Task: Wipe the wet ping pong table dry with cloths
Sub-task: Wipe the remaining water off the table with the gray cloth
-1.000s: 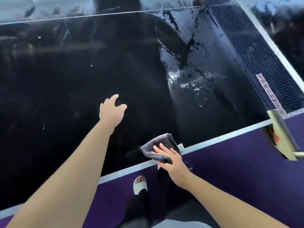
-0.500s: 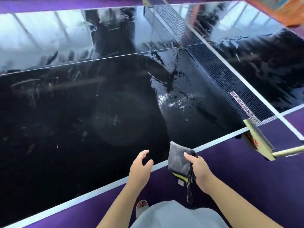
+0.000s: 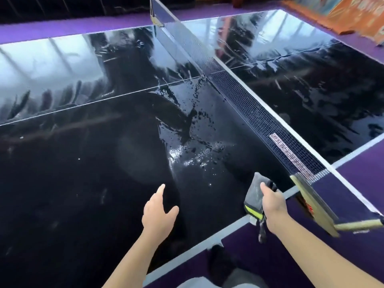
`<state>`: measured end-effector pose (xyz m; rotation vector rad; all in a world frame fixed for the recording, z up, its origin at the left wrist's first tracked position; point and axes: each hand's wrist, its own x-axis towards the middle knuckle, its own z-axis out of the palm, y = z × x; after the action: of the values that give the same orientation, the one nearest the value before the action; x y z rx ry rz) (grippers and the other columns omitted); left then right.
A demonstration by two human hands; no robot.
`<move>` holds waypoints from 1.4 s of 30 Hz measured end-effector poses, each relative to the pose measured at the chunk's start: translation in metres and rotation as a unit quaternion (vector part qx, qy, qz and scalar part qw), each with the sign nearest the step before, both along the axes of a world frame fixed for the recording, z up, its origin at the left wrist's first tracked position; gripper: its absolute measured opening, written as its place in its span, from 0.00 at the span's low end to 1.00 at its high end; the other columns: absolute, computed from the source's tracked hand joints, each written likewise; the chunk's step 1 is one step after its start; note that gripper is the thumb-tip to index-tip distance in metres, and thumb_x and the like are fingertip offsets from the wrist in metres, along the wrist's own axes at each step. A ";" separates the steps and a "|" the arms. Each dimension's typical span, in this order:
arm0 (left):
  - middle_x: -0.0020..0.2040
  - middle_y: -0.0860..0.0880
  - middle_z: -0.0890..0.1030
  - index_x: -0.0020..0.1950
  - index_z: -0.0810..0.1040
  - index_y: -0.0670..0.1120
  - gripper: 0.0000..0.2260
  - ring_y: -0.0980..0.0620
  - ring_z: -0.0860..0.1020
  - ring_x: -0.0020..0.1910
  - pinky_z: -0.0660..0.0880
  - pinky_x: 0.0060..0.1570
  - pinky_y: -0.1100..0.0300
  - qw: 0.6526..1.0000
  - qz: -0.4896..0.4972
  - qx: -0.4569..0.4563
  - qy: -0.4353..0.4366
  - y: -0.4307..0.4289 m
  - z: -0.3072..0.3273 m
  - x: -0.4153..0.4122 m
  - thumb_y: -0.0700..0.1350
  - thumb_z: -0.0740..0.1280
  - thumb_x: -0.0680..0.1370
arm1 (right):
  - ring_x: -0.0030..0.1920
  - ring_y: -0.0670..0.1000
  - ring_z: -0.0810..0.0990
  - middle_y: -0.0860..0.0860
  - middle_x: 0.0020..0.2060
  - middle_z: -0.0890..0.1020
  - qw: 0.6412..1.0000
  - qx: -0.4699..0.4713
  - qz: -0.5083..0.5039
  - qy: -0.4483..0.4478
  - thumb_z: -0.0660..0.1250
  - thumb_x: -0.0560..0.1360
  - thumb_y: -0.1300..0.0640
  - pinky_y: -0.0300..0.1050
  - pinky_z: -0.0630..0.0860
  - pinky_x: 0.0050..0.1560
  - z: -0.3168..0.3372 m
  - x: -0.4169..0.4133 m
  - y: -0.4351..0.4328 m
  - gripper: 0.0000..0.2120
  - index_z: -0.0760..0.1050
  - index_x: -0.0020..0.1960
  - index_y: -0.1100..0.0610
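The black ping pong table (image 3: 83,173) fills the view, its glossy top streaked and beaded with water (image 3: 193,154) near the net. My right hand (image 3: 272,206) grips a folded grey cloth (image 3: 254,194) with a yellow-green tag, held upright above the table's near edge close to the net post. My left hand (image 3: 160,213) hovers open over the dark surface, fingers spread and relaxed, holding nothing.
The dark mesh net (image 3: 259,119) runs from the far side to its clamp post (image 3: 311,202) at the right. Purple floor (image 3: 363,167) surrounds the table. My foot (image 3: 218,254) shows below the white edge line (image 3: 207,240).
The cloth came up off the table edge into my right hand's upright grip. My left hand drew back from the middle of the table toward me. The view rose to show the far half.
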<state>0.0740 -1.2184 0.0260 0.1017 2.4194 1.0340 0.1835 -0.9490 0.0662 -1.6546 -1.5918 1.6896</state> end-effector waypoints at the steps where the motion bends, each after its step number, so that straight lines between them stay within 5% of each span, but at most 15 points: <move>1: 0.79 0.53 0.65 0.81 0.56 0.57 0.34 0.48 0.62 0.77 0.65 0.72 0.48 1.000 0.017 -0.018 0.011 0.009 -0.005 -0.015 0.50 0.69 0.79 | 0.67 0.56 0.74 0.52 0.61 0.77 0.999 0.030 0.015 -0.001 0.61 0.83 0.55 0.49 0.70 0.66 0.004 -0.021 0.019 0.19 0.71 0.71 0.62; 5: 0.81 0.48 0.60 0.81 0.59 0.57 0.29 0.45 0.56 0.80 0.59 0.75 0.44 0.989 0.100 -0.108 0.024 0.042 -0.020 -0.083 0.54 0.65 0.81 | 0.57 0.55 0.78 0.52 0.55 0.80 0.978 0.166 0.128 0.013 0.60 0.83 0.58 0.48 0.71 0.56 0.016 -0.120 0.087 0.13 0.76 0.65 0.60; 8: 0.81 0.45 0.59 0.81 0.58 0.55 0.27 0.41 0.57 0.79 0.59 0.74 0.42 0.970 0.165 -0.178 0.031 0.061 -0.028 -0.141 0.55 0.61 0.82 | 0.53 0.53 0.77 0.49 0.52 0.80 0.917 0.276 0.287 -0.012 0.60 0.82 0.55 0.47 0.70 0.53 -0.004 -0.207 0.139 0.15 0.74 0.68 0.55; 11: 0.83 0.48 0.51 0.82 0.48 0.58 0.31 0.42 0.49 0.81 0.51 0.76 0.39 0.942 0.249 -0.225 -0.035 0.070 -0.040 -0.182 0.60 0.57 0.83 | 0.76 0.54 0.64 0.49 0.77 0.65 0.840 0.262 0.463 -0.105 0.59 0.82 0.47 0.55 0.62 0.74 -0.057 -0.291 0.170 0.27 0.58 0.79 0.49; 13: 0.83 0.52 0.42 0.82 0.41 0.59 0.33 0.45 0.41 0.81 0.44 0.76 0.37 0.923 0.280 -0.245 -0.102 0.073 -0.054 -0.192 0.65 0.53 0.82 | 0.81 0.52 0.47 0.47 0.82 0.48 0.741 0.293 0.554 -0.240 0.54 0.83 0.41 0.54 0.48 0.79 -0.093 -0.334 0.170 0.30 0.46 0.81 0.44; 15: 0.82 0.52 0.36 0.81 0.35 0.59 0.37 0.45 0.36 0.81 0.40 0.75 0.34 0.912 0.274 -0.277 -0.131 0.079 -0.066 -0.194 0.70 0.51 0.80 | 0.80 0.51 0.37 0.45 0.81 0.39 0.653 0.372 0.598 -0.279 0.48 0.83 0.37 0.54 0.42 0.77 -0.106 -0.376 0.160 0.31 0.39 0.81 0.42; 22: 0.79 0.50 0.28 0.75 0.24 0.58 0.40 0.43 0.31 0.79 0.39 0.74 0.33 0.887 0.265 -0.331 -0.183 0.083 -0.087 -0.201 0.73 0.47 0.77 | 0.80 0.51 0.36 0.43 0.81 0.40 0.579 0.415 0.668 -0.214 0.46 0.82 0.37 0.55 0.41 0.77 -0.113 -0.573 0.105 0.30 0.40 0.81 0.40; 27: 0.78 0.50 0.25 0.67 0.17 0.59 0.39 0.43 0.30 0.79 0.39 0.75 0.35 0.880 0.261 -0.346 -0.195 0.085 -0.085 -0.204 0.73 0.45 0.77 | 0.80 0.51 0.36 0.44 0.81 0.41 0.541 0.426 0.706 -0.164 0.47 0.82 0.37 0.56 0.39 0.77 -0.116 -0.626 0.050 0.30 0.42 0.81 0.41; 35: 0.76 0.50 0.21 0.65 0.15 0.59 0.39 0.43 0.26 0.77 0.36 0.74 0.35 0.883 0.248 -0.320 -0.236 0.085 -0.074 -0.208 0.73 0.45 0.78 | 0.77 0.39 0.32 0.32 0.78 0.40 0.301 0.381 0.873 0.032 0.52 0.83 0.39 0.43 0.32 0.74 -0.112 -0.495 0.044 0.27 0.44 0.78 0.32; 38: 0.75 0.50 0.20 0.67 0.15 0.58 0.39 0.43 0.25 0.76 0.36 0.74 0.35 0.884 0.246 -0.315 -0.242 0.085 -0.072 -0.208 0.72 0.45 0.78 | 0.77 0.37 0.33 0.30 0.77 0.39 0.307 0.404 0.861 0.023 0.45 0.80 0.34 0.41 0.33 0.75 -0.112 -0.516 0.052 0.27 0.42 0.77 0.30; 42: 0.65 0.52 0.13 0.66 0.14 0.58 0.39 0.42 0.23 0.75 0.34 0.73 0.34 0.887 0.236 -0.307 -0.250 0.083 -0.070 -0.208 0.72 0.44 0.78 | 0.80 0.42 0.39 0.37 0.80 0.45 0.448 0.439 0.777 -0.058 0.48 0.81 0.36 0.48 0.39 0.77 -0.118 -0.613 0.032 0.27 0.44 0.78 0.32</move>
<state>-0.1345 -1.1350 -0.0444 -0.8962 2.1879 0.3406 -0.4292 -0.9166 -0.0517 0.7144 -3.3932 0.3521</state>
